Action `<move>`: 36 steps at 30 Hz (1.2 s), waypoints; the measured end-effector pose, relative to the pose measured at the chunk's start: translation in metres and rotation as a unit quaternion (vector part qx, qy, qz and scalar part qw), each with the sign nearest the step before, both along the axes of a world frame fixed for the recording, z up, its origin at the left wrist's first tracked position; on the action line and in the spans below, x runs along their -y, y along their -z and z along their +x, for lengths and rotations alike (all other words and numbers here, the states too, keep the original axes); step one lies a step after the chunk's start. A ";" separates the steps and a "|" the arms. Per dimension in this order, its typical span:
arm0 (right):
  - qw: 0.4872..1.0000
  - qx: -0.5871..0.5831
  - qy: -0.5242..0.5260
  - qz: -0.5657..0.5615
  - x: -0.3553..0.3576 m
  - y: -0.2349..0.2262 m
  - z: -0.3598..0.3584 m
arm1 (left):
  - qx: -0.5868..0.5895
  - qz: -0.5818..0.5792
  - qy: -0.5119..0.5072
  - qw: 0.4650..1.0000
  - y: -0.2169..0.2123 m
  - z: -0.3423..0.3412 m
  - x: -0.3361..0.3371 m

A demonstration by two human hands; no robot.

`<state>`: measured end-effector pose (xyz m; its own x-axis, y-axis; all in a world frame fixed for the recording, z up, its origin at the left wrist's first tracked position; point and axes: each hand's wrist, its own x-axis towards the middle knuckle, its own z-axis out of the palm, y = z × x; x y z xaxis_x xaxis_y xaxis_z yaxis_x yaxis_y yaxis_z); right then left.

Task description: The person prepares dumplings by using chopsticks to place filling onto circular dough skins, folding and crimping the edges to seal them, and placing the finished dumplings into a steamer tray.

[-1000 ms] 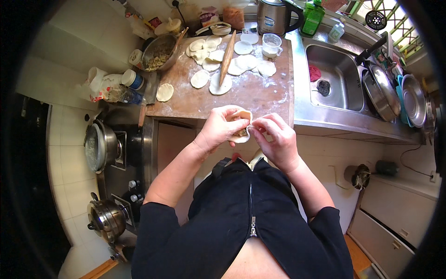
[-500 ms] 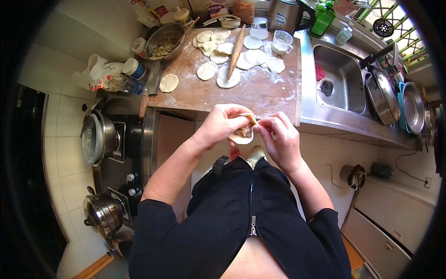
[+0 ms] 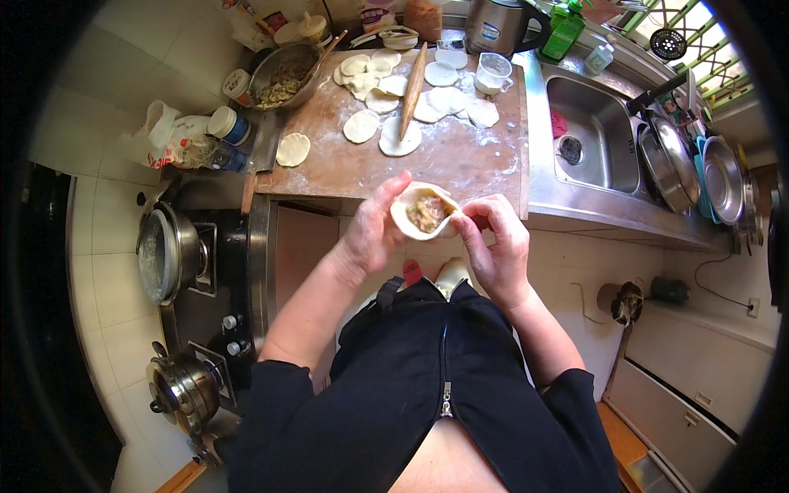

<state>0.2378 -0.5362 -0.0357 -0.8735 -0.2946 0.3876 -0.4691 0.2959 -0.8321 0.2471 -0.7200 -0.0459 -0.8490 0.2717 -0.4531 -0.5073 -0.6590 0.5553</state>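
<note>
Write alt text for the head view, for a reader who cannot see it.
Two bare hands, left hand and right hand, hold a round white dough wrapper with minced filling above a floured wooden board bearing flat dough rounds and a wooden rolling pin.

Bright daylight enters from the upper right window [image 3: 699, 49]; fisheye bending and black vignette ring the edges.

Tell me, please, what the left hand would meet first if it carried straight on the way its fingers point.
Probably the near edge of the floured wooden board, since the left hand points up and forward while cupping the dumpling; depth is unclear.
</note>
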 end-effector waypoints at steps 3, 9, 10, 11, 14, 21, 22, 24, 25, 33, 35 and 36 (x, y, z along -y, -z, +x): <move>1.000 -0.012 0.016 0.017 0.005 0.007 0.002 | -0.031 0.049 -0.047 0.997 0.011 0.009 -0.024; 0.982 -0.133 -0.022 0.131 -0.003 0.005 -0.003 | -0.065 -0.135 0.022 0.988 -0.006 0.007 -0.021; 0.977 -0.150 -0.036 0.151 -0.004 0.003 -0.004 | -0.063 -0.167 0.032 0.983 -0.006 0.007 -0.020; 0.970 -0.153 -0.047 0.180 -0.004 0.005 -0.004 | -0.065 -0.170 0.033 0.983 -0.006 0.008 -0.018; 0.965 -0.174 -0.101 0.168 -0.003 -0.002 -0.008 | -0.067 -0.189 0.054 0.978 -0.007 0.008 -0.014; 0.989 -0.120 0.007 0.087 -0.002 -0.001 0.003 | -0.071 -0.190 0.106 0.974 -0.019 0.006 -0.014; 0.994 -0.061 0.043 0.074 -0.001 -0.004 0.006 | -0.072 -0.187 0.100 0.975 -0.019 0.006 -0.015; 0.996 -0.045 0.031 0.064 -0.004 -0.002 0.006 | -0.076 -0.185 0.097 0.975 -0.020 0.004 -0.017; 0.997 -0.029 0.037 0.064 -0.004 -0.003 0.007 | -0.078 -0.186 0.099 0.974 -0.021 0.004 -0.017; 0.991 -0.104 0.022 0.086 -0.007 0.008 0.005 | -0.054 -0.135 0.087 0.985 -0.017 0.000 -0.018; 0.977 -0.162 0.010 0.136 -0.010 0.007 0.003 | -0.038 -0.153 0.058 0.986 -0.017 0.001 -0.019; 0.968 -0.191 0.004 0.160 -0.012 0.005 0.001 | -0.043 -0.187 0.073 0.979 -0.019 0.001 -0.020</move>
